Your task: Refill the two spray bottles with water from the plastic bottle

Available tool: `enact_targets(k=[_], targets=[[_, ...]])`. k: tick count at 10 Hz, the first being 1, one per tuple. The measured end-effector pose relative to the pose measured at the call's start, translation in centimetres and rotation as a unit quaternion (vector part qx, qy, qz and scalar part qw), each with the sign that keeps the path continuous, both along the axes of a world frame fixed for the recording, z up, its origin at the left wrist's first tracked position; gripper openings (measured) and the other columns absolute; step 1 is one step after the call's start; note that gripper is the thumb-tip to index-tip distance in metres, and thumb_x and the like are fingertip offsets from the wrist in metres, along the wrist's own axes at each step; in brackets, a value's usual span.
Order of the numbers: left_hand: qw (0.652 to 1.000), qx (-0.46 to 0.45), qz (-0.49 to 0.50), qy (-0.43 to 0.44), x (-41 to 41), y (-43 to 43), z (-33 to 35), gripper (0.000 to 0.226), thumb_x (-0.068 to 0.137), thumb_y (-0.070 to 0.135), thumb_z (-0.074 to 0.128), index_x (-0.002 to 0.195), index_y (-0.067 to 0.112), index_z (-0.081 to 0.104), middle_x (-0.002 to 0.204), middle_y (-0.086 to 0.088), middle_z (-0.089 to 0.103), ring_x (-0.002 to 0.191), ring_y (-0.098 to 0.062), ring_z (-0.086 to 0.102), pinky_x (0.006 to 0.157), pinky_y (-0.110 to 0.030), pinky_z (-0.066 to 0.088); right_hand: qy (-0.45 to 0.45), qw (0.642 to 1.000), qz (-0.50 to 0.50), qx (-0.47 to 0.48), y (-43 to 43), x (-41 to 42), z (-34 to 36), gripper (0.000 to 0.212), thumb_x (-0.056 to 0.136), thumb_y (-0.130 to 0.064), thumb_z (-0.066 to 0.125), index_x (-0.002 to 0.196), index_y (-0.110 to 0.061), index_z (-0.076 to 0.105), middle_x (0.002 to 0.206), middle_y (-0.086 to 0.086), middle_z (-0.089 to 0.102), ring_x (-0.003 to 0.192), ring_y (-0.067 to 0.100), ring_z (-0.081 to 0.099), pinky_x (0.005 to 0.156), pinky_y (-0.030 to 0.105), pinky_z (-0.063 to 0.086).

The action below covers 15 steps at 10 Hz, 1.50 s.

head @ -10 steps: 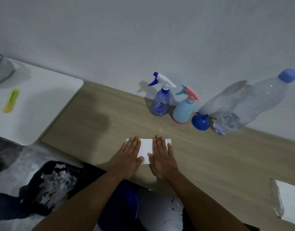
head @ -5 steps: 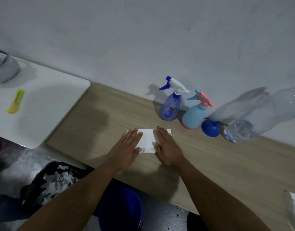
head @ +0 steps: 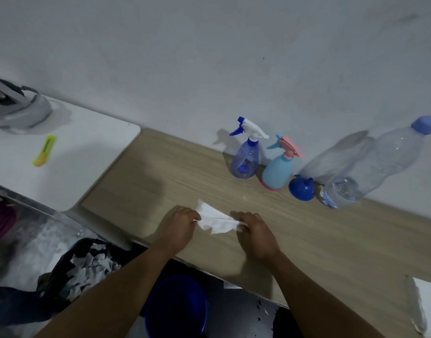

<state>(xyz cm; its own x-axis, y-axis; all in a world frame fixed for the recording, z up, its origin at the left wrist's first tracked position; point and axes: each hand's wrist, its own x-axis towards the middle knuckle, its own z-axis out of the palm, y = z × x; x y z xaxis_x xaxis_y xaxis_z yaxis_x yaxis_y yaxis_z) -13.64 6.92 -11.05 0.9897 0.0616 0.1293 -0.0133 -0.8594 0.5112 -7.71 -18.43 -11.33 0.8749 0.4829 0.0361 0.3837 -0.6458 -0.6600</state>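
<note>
Two spray bottles stand against the wall on the wooden table (head: 307, 242): a clear blue one with a white and blue trigger (head: 245, 158) and a light blue one with a pink trigger (head: 277, 170). A blue funnel (head: 301, 188) lies beside them. To its right stands the large clear plastic bottle (head: 370, 172) with a blue cap. My left hand (head: 179, 228) and my right hand (head: 255, 231) each pinch an end of a crumpled white tissue (head: 215, 222) just above the table's front part, well in front of the bottles.
A white table (head: 63, 167) at the left carries a grey headset (head: 17, 111) and a yellow cutter (head: 44, 150). Below the table edge sit a blue bucket (head: 176, 307) and a dark bin of paper scraps (head: 87, 264). A white tissue stack (head: 426, 303) lies at the right.
Both hands lay flat on the white tissue; now they have curled, pinched its two ends and lifted it, so it is crumpled between them.
</note>
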Motion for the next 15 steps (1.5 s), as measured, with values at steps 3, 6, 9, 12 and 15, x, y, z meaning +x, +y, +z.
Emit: enact_targets(k=[3, 6, 9, 12, 15], targets=[[0.995, -0.102, -0.007, 0.019, -3.6, -9.6, 3.3, 0.022, 0.081, -0.003, 0.068, 0.089, 0.016, 0.073, 0.089, 0.004, 0.071, 0.08, -0.005, 0.062, 0.073, 0.002, 0.037, 0.058, 0.981, -0.124, 0.137, -9.7, -4.5, 3.0, 0.021, 0.089, -0.001, 0.06, 0.089, -0.022, 0.059, 0.077, -0.006, 0.067, 0.07, 0.006, 0.062, 0.065, 0.028, 0.047], [0.983, -0.157, -0.019, 0.094, -9.1, -27.8, 4.8, 0.023, 0.083, -0.004, 0.066, 0.085, 0.016, 0.077, 0.089, 0.006, 0.071, 0.081, -0.003, 0.063, 0.076, -0.001, 0.04, 0.02, 0.974, -0.184, 0.127, -28.5, -13.5, 3.9, 0.022, 0.087, 0.006, 0.062, 0.09, -0.013, 0.073, 0.099, -0.013, 0.065, 0.092, -0.006, 0.063, 0.075, 0.009, 0.047], [0.931, -0.186, -0.013, 0.314, -18.5, -42.9, -2.8, 0.027, 0.078, -0.002, 0.061, 0.092, 0.012, 0.08, 0.095, -0.003, 0.077, 0.088, -0.008, 0.069, 0.08, -0.015, 0.051, 0.213, 0.942, -0.258, 0.042, -42.3, -27.4, -3.2, 0.017, 0.091, 0.003, 0.06, 0.104, -0.005, 0.068, 0.09, 0.009, 0.062, 0.071, 0.005, 0.058, 0.06, 0.005, 0.04], [0.895, -0.191, -0.118, 0.386, -19.8, -48.8, -8.1, 0.041, 0.074, 0.021, 0.062, 0.111, 0.035, 0.069, 0.119, 0.008, 0.068, 0.109, -0.009, 0.064, 0.094, -0.03, 0.053, 0.212, 0.953, -0.216, 0.035, -45.7, -28.2, -6.3, 0.045, 0.09, -0.005, 0.065, 0.131, -0.022, 0.062, 0.136, -0.007, 0.06, 0.126, 0.002, 0.054, 0.1, 0.004, 0.035], [0.914, -0.244, -0.019, 0.323, -19.8, -48.2, -5.1, 0.052, 0.085, 0.016, 0.068, 0.135, 0.026, 0.057, 0.132, 0.008, 0.058, 0.116, -0.005, 0.056, 0.091, -0.007, 0.042, 0.23, 0.932, -0.262, 0.098, -46.0, -28.1, -6.0, 0.049, 0.089, 0.002, 0.063, 0.135, -0.014, 0.059, 0.134, -0.006, 0.056, 0.107, -0.004, 0.061, 0.086, -0.001, 0.038]])
